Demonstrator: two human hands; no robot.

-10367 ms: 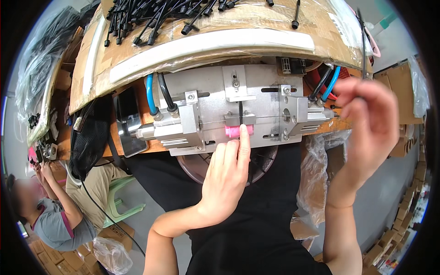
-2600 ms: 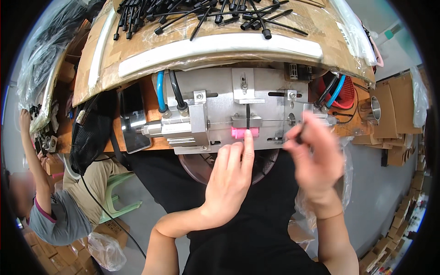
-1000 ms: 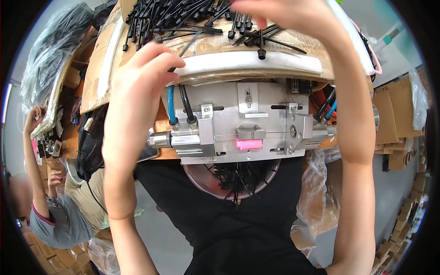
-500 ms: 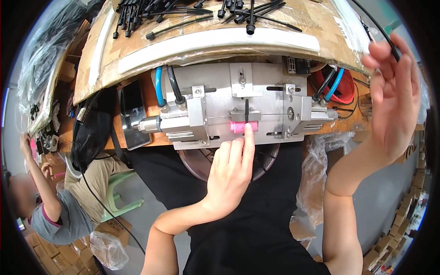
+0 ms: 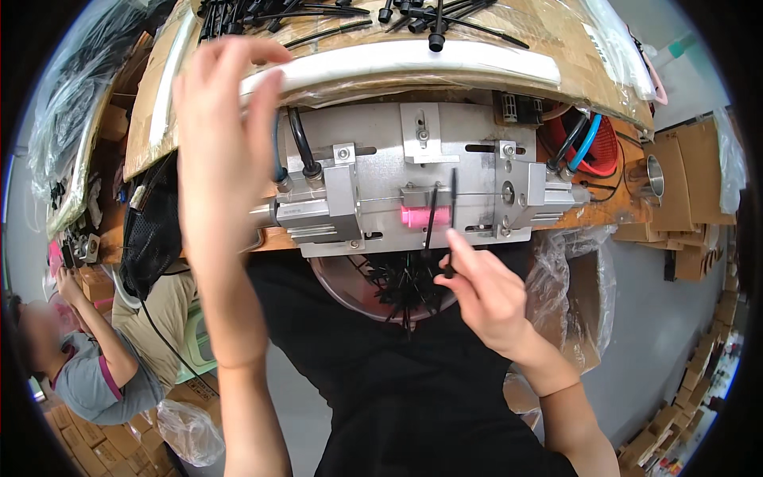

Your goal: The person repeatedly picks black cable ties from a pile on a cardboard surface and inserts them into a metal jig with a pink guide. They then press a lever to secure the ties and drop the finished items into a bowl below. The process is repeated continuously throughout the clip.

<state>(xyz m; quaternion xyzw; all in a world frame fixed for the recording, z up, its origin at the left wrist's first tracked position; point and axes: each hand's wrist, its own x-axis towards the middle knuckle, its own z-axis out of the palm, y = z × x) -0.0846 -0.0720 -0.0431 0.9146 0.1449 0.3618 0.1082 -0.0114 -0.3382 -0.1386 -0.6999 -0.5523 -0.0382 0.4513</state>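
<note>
A worker feeds a black rod point(image 5: 453, 208) into a metal jig point(image 5: 413, 179).

Right hand point(image 5: 482, 294), at 5 o'clock, pinches the upright rod just right of the pink block point(image 5: 415, 216). Left hand point(image 5: 225, 151), at 10 o'clock, is raised, fingers loosely open and holding nothing.

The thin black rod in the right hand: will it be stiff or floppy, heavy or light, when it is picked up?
The black rod probably is fairly stiff: it stands straight above the right hand, held only at its lower end. It looks light, since fingertips alone hold it. Being so thin, it may flex somewhat if pushed sideways.
</note>
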